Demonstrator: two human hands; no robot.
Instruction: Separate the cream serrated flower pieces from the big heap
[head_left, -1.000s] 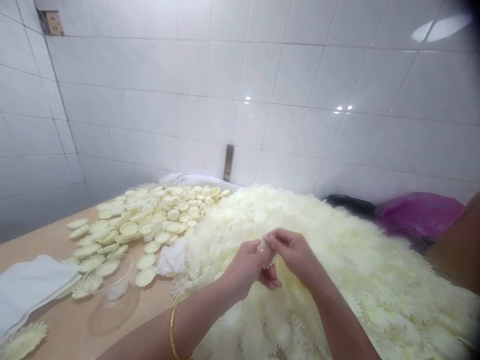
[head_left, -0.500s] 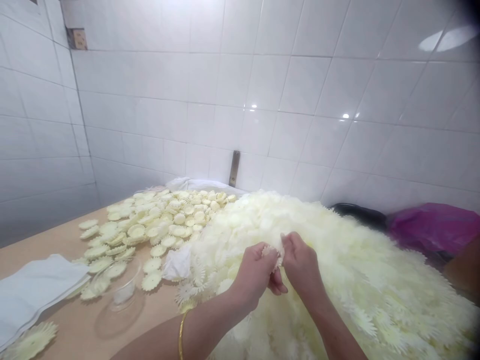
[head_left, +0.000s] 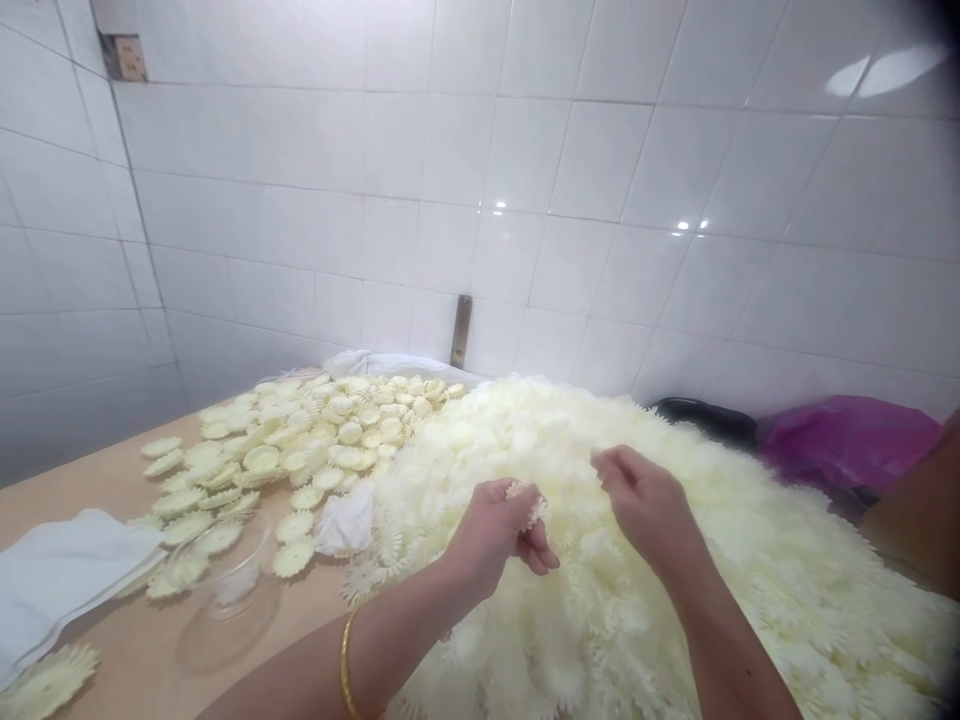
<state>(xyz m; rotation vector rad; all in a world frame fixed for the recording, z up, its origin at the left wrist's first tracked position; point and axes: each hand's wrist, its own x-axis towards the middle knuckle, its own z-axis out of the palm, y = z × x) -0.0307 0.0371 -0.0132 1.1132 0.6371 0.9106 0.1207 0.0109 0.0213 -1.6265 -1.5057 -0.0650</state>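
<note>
Between the thumb and fingers of my left hand point(head_left: 491, 540) is a small pale-yellow frilled petal disc point(head_left: 534, 503), its toothed edge showing above the thumb. My right hand point(head_left: 649, 505) hovers to the right, apart from the disc, thumb and forefinger pinched together. Whatever may be in that pinch is too small to tell. Both hands are over a big heap of loose, pale-yellow, fringed petal pieces point(head_left: 540, 425). Left of the heap lie many stacked petal discs point(head_left: 262, 459) with scalloped rims.
A clear dish point(head_left: 259, 560) stands on the tan table point(head_left: 300, 625), near a crumpled white tissue point(head_left: 345, 522). White cloth or paper point(head_left: 67, 570) covers the left edge. Beyond the heap are a black object point(head_left: 705, 418) and a purple plastic bag point(head_left: 847, 435), against a tiled wall point(head_left: 420, 150).
My right hand has drawn away from my left hand, to the right. The left hand still holds the petal disc, and the whole view has shifted slightly.
</note>
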